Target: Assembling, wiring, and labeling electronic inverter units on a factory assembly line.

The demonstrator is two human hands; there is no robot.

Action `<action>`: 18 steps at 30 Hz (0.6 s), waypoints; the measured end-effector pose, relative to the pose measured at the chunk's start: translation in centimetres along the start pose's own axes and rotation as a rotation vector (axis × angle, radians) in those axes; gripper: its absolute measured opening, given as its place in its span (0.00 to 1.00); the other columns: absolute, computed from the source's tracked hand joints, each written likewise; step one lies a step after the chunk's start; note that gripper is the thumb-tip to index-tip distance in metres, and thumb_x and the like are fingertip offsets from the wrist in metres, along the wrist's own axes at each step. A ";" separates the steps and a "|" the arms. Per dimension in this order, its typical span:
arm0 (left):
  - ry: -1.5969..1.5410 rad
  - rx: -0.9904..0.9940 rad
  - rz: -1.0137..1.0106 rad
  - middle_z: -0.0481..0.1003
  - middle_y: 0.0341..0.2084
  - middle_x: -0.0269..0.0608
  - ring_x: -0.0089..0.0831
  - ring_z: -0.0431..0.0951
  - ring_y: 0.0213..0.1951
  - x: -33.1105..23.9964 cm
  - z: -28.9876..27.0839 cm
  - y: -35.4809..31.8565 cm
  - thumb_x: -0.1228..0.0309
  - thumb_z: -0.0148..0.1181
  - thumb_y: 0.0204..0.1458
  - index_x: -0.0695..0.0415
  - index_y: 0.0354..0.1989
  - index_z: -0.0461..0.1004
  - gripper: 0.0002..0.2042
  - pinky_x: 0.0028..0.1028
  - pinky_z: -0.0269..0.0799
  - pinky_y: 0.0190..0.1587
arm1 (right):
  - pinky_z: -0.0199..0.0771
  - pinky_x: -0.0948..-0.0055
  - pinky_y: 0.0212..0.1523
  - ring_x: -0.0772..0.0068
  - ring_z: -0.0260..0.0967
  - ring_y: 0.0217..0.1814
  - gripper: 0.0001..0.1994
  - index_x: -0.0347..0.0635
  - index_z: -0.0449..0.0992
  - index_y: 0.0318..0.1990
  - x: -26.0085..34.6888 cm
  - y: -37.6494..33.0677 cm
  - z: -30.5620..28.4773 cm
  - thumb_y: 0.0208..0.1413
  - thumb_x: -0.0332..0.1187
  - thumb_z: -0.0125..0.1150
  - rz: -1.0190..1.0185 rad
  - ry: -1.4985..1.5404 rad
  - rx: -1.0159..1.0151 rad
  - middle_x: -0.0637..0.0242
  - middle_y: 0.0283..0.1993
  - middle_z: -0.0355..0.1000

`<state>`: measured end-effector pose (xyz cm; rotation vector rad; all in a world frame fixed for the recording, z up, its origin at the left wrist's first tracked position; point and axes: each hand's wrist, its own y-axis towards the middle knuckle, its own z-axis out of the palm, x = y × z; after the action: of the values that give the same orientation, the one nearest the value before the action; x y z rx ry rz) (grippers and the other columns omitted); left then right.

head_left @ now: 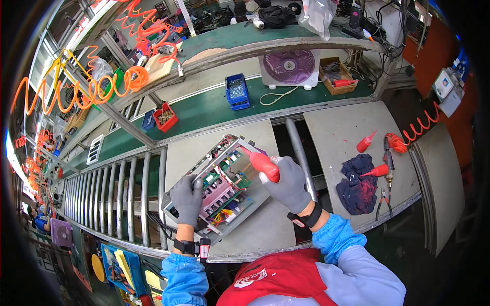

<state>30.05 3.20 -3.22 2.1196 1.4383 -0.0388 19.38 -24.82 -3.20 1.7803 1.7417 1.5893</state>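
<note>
Metal chassis [222, 189], stuffed with green circuit boards, a pinkish section and a bundle of yellow wires, is seen in the head view sitting at a slant on a pale board [258, 227], right between the two hands. Its left side is covered by the left hand [188, 199], grey glove and all, laid over the edge; whether the frame is really being gripped there can't be told. On the other side, a red squeeze bottle [265, 165] is clamped in the right hand [289, 186], also gloved, with the nozzle pointed at the far end of the chassis; whether anything is touched by the tip can't be made out. The hands are held well apart. Off to the right, a dark cloth [356, 193] with reddish stains is bunched up on a second board [329, 135], with another red bottle [377, 171] laid on it, a third bottle [365, 143] near it, and a power screwdriver [389, 164] and pliers [384, 202] set just beside. Over on the left, metal rollers [131, 201] are lined up, and on the green surface behind, a blue bin [237, 93], a red bin [165, 118] and a purple fan [289, 67] are parked.
</note>
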 end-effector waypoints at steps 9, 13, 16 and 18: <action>0.008 -0.014 0.009 0.77 0.32 0.42 0.43 0.76 0.38 -1.2 0.1 0.1 0.58 0.57 0.55 0.52 0.40 0.77 0.12 0.41 0.66 0.42 | 0.74 0.60 0.32 0.53 0.73 0.33 0.21 0.38 0.73 0.43 -0.5 0.4 0.7 0.40 0.34 0.72 0.002 -0.024 -0.034 0.56 0.34 0.71; 0.009 -0.007 0.010 0.77 0.33 0.42 0.43 0.76 0.39 -1.4 0.0 0.1 0.58 0.57 0.56 0.52 0.41 0.77 0.13 0.41 0.65 0.43 | 0.73 0.59 0.32 0.53 0.72 0.33 0.21 0.41 0.73 0.44 -0.6 0.5 0.5 0.41 0.35 0.71 -0.011 -0.015 -0.047 0.58 0.34 0.70; 0.019 -0.019 0.023 0.77 0.33 0.42 0.43 0.76 0.39 -1.4 0.3 0.0 0.57 0.57 0.56 0.52 0.41 0.77 0.13 0.40 0.65 0.43 | 0.73 0.59 0.32 0.53 0.72 0.33 0.21 0.40 0.73 0.44 -0.8 0.4 0.1 0.41 0.34 0.71 0.005 -0.033 -0.042 0.58 0.35 0.71; 0.020 -0.015 0.024 0.77 0.33 0.42 0.43 0.76 0.39 -1.5 0.5 0.0 0.57 0.57 0.56 0.52 0.41 0.77 0.13 0.40 0.65 0.43 | 0.73 0.59 0.32 0.53 0.72 0.33 0.21 0.40 0.73 0.44 -0.9 0.3 0.0 0.41 0.34 0.71 0.012 -0.030 -0.044 0.58 0.35 0.71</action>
<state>29.56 1.65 -3.13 2.1300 1.4202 0.0027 19.82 -25.64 -3.50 1.7885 1.6728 1.5847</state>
